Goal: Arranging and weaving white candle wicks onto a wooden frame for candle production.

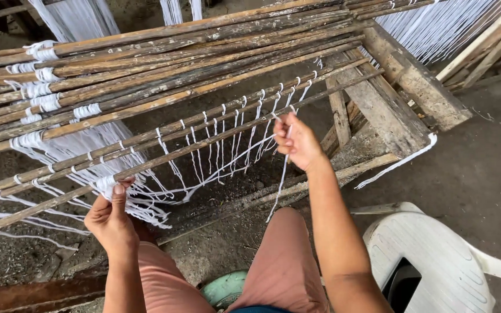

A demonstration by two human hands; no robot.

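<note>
Several long weathered wooden rods (163,52) lie side by side across a rough wooden frame (404,87). White string (227,145) loops around the nearest rods (215,142) and hangs in strands beneath them. My left hand (110,219) grips a bunch of white string against the nearest rod at the lower left, thumb up. My right hand (298,142) pinches a white strand by the same rods further right; the strand's loose end (276,194) hangs down from it.
A white plastic chair (436,261) stands at the lower right, a green stool (224,288) between my knees. More white strings (436,29) hang at the top right and top left (76,17). The floor (482,162) is bare concrete.
</note>
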